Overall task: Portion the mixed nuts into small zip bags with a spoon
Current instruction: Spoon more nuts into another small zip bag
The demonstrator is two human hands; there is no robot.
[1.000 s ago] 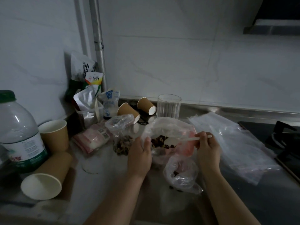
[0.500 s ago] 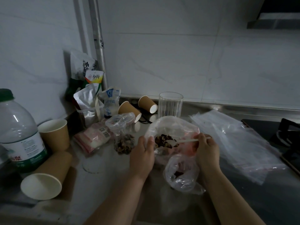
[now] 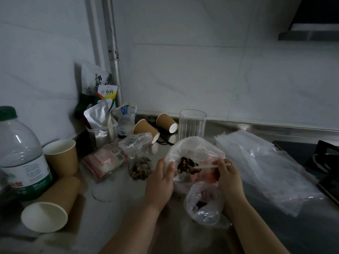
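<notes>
A large clear plastic bag (image 3: 190,149) of mixed nuts (image 3: 186,165) sits open near the middle of the steel tabletop (image 3: 113,208), its dark heap of nuts showing through the mouth. The left hand (image 3: 160,184) grips the bag's near-left rim, thumb and fingers curled over the plastic to hold it open. The right hand (image 3: 226,177) pinches the handle of a thin white spoon (image 3: 211,166), whose bowl end lies in the nuts. Just in front of the big bag, touching it, a small clear bag (image 3: 203,204) stands open with only a few dark pieces at the bottom, so it looks partly filled at most. To the left, a second small bag (image 3: 139,158) already holds a fuller portion of nuts; whether it is zipped shut cannot be told in the dim light. To the right lies a flat pile of unused zip bags (image 3: 260,165), which suggests many portions remain. Judged from this, the work is in its early part. Around stand paper cups (image 3: 61,156), a drinking glass (image 3: 191,124) and a water bottle (image 3: 20,156).
</notes>
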